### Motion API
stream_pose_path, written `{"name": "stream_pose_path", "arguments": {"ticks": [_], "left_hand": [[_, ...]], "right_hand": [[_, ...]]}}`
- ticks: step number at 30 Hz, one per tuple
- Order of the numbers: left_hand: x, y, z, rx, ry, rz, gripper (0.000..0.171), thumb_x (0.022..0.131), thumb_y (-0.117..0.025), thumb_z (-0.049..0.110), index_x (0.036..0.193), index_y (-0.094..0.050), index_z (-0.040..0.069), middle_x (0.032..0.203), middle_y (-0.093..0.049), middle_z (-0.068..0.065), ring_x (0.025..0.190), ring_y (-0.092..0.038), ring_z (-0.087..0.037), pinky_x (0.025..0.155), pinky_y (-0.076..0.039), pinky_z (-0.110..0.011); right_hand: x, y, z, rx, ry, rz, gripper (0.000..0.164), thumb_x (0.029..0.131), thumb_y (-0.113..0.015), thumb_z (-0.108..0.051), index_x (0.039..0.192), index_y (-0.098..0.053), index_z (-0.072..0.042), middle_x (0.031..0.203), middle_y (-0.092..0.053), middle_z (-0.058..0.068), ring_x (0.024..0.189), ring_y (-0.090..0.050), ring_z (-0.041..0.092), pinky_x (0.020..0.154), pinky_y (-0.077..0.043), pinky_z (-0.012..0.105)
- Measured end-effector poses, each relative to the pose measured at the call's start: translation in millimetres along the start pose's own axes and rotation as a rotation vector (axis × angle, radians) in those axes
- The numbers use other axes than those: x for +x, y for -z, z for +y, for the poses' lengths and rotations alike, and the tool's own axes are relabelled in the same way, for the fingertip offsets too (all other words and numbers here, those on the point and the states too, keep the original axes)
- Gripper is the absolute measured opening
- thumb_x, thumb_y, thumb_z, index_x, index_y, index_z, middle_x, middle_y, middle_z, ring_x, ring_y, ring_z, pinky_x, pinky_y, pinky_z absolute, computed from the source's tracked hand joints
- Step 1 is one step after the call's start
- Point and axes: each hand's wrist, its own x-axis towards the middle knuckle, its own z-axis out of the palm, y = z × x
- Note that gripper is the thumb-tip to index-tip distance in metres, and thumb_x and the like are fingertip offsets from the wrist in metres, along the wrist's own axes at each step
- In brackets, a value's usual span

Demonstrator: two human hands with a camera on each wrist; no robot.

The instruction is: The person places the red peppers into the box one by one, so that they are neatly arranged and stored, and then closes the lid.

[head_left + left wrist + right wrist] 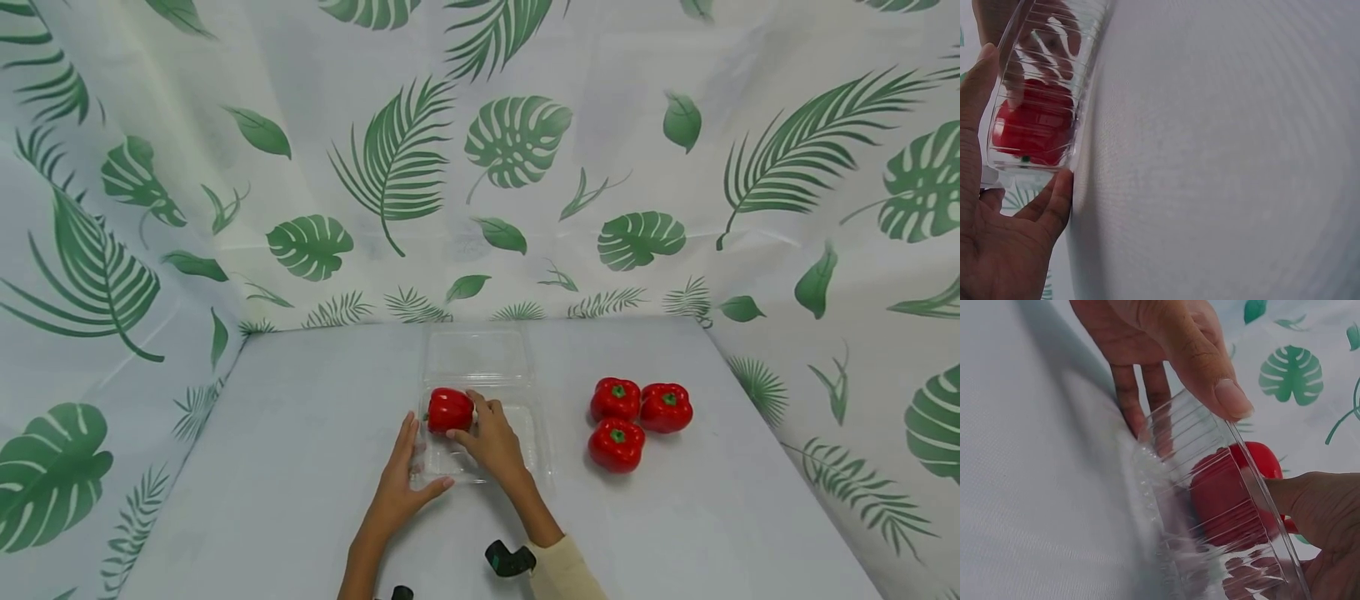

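Note:
A clear plastic clamshell container [536, 450] lies with its lid [477, 354] folded back, away from me. In its left half a red bell pepper [450, 411] lies on its side, stem to the left. My right hand [491, 437] grips this pepper between thumb and fingers from the right. My left hand [397, 483] rests at the container's near left corner, fingers straight along the left wall and thumb across the front. From the right wrist, the left thumb [1232, 400] shows at the container's rim, and the ribbed wall [1179, 444] partly covers the pepper [1229, 494].
To the right of the container, three red bell peppers [617, 445] stand close together on the white table [300, 433], green stems up. A leaf-printed cloth [420, 183] hangs behind the table and along both sides.

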Motion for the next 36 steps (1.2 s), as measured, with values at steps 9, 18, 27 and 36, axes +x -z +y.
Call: {"name": "stream_pose_path", "arguments": {"ticks": [9, 18, 27, 36], "left_hand": [[-0.2, 0.0, -0.7, 0.003, 0.001, -0.003, 0.106, 0.076, -0.084, 0.031, 0.157, -0.018, 0.016, 0.165, -0.013, 0.001, 0.139, -0.043, -0.036, 0.101, -0.049, -0.048], [0.9, 1.4, -0.4, 0.016, 0.008, -0.004, 0.106, 0.076, -0.084, 0.034, 0.158, -0.018, 0.018, 0.165, -0.014, 0.003, 0.138, -0.045, -0.035, 0.101, -0.049, -0.047], [-0.3, 2.7, -1.8, 0.013, -0.013, -0.008, 0.106, 0.076, -0.083, 0.037, 0.157, -0.018, 0.016, 0.166, -0.013, 0.0, 0.136, -0.046, -0.035, 0.101, -0.05, -0.046], [0.4, 1.3, -0.9, 0.011, 0.009, -0.007, 0.107, 0.076, -0.084, 0.034, 0.158, -0.017, 0.018, 0.166, -0.012, 0.002, 0.138, -0.045, -0.035, 0.102, -0.049, -0.047]], "right_hand": [[0, 7, 3, -0.005, -0.022, -0.016, 0.071, 0.079, -0.081, -0.03, 0.141, -0.05, -0.012, 0.114, -0.061, 0.018, 0.09, -0.064, 0.023, 0.066, -0.059, 0.035], [0, 14, 3, 0.011, -0.052, -0.002, 0.068, 0.08, -0.081, -0.027, 0.139, -0.052, -0.012, 0.114, -0.063, 0.016, 0.094, -0.065, 0.025, 0.068, -0.06, 0.037], [-3, 31, 5, 0.068, -0.059, 0.012, 0.065, 0.082, -0.079, -0.022, 0.139, -0.051, -0.009, 0.111, -0.066, 0.017, 0.096, -0.068, 0.03, 0.071, -0.06, 0.04], [-3, 60, 12, 0.119, -0.064, 0.158, 0.055, 0.087, -0.075, -0.026, 0.136, -0.054, -0.012, 0.11, -0.069, 0.012, 0.101, -0.068, 0.026, 0.079, -0.061, 0.042]]}}
